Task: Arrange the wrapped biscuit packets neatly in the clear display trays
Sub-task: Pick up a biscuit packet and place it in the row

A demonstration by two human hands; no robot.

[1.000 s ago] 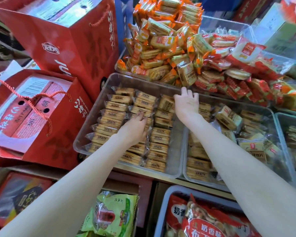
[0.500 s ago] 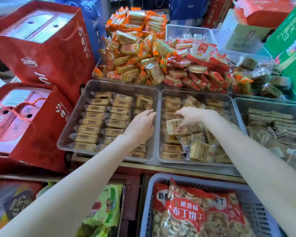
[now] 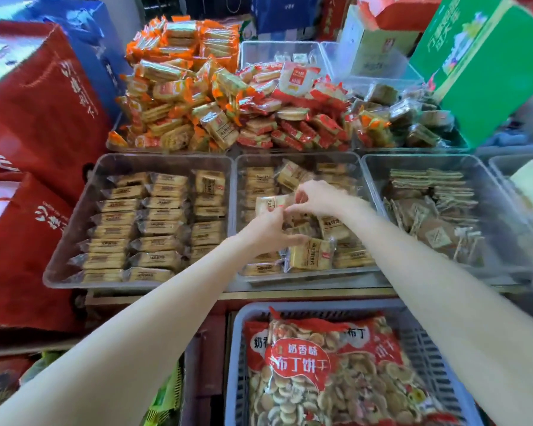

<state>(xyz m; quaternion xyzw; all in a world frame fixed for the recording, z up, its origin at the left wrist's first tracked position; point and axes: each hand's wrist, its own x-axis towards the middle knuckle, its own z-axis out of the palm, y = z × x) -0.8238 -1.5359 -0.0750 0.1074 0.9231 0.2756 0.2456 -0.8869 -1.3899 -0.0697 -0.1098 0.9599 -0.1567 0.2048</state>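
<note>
Two clear trays sit side by side. The left tray (image 3: 74, 241) holds yellow wrapped biscuit packets (image 3: 157, 216) in neat rows. In the middle tray (image 3: 363, 192) the same packets lie jumbled. Both hands meet over the middle tray on one biscuit packet (image 3: 270, 202), lifted a little above the heap. My right hand (image 3: 319, 198) pinches its right end from above. My left hand (image 3: 268, 230) holds its lower edge, thumb up against the wrapper. A loose packet (image 3: 311, 253) lies tilted just below the hands.
A third clear tray (image 3: 490, 192) on the right holds dark flat packets. Heaps of orange packets (image 3: 179, 87) and red packets (image 3: 290, 118) rise behind. Red gift bags (image 3: 37, 118) crowd the left. A grey basket (image 3: 237, 348) with a large red biscuit bag stands in front, and a green box (image 3: 480, 66) at back right.
My left hand left the left tray and crossed to the middle tray. My right hand picked one packet out of the heap, and both hands now hold it.
</note>
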